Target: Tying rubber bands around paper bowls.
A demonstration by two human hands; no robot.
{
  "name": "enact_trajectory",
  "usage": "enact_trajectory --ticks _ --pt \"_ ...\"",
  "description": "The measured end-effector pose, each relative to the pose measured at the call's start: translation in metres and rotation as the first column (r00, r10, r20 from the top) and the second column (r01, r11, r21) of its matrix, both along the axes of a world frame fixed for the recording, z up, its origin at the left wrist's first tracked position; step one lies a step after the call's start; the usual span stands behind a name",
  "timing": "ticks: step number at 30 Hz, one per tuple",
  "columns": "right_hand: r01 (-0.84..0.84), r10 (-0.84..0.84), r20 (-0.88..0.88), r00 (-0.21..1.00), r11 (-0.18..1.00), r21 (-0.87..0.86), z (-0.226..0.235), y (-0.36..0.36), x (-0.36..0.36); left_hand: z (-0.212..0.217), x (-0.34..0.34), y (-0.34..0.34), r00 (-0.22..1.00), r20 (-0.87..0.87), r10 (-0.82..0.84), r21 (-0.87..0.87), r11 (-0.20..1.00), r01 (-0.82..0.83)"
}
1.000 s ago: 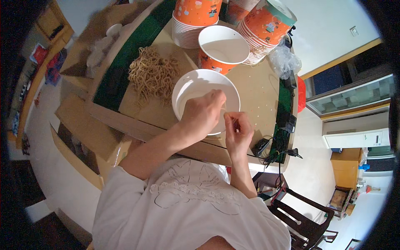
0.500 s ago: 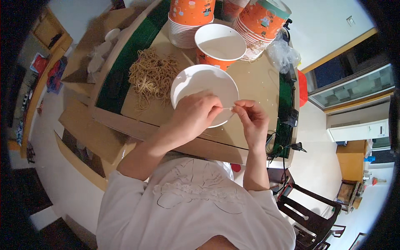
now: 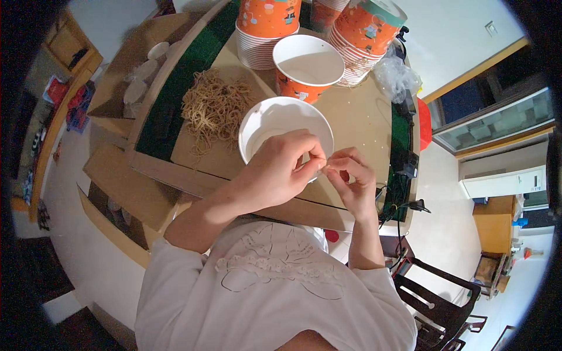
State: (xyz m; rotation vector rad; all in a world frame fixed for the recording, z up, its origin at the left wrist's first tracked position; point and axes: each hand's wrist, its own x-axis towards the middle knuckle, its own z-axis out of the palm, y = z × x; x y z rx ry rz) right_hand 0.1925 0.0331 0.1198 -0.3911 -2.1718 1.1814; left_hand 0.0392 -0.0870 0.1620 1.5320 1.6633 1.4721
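Note:
My left hand (image 3: 287,162) and my right hand (image 3: 353,180) meet at their fingertips over the near right rim of a white-lined paper tub (image 3: 266,114). Both are closed in a pinch. A thin pale strand was visible between them a moment earlier; now the fingers mostly hide it. Left of the tub lies a tangled heap of tan string (image 3: 213,105). Behind the tub stands an orange paper tub (image 3: 304,89), its white inside facing up.
Stacks of orange paper tubs (image 3: 268,20) (image 3: 369,29) stand at the back of the table. A clear plastic bag (image 3: 398,76) and black cables with a plug (image 3: 418,205) lie along the right edge. Cardboard boxes (image 3: 132,187) sit at left, a dark chair (image 3: 439,295) at lower right.
My fingertips have come together, and the gap with the strand has closed. My left hand has turned and moved slightly right and nearer to me; my right hand has dropped a little.

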Motion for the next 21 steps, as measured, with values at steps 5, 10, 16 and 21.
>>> enact_trajectory --ticks 5,10,16,21 --pt "-0.032 0.017 0.133 0.991 0.993 0.110 0.002 0.004 0.007 0.005 0.003 -0.006 0.992 0.123 -0.038 0.012 0.999 0.037" --pt "-0.035 0.007 0.159 0.987 0.984 0.174 -0.001 0.002 0.008 0.013 0.003 -0.010 0.970 0.226 -0.087 0.058 0.995 0.076" --pt "-0.124 0.073 0.179 0.981 0.948 0.292 -0.002 0.002 0.000 0.018 -0.001 -0.014 0.939 0.316 -0.134 -0.076 0.983 0.165" --pt "-0.295 0.237 0.243 0.941 0.925 0.240 0.009 0.012 0.005 0.014 -0.025 -0.024 0.997 0.065 0.044 -0.010 0.999 -0.044"
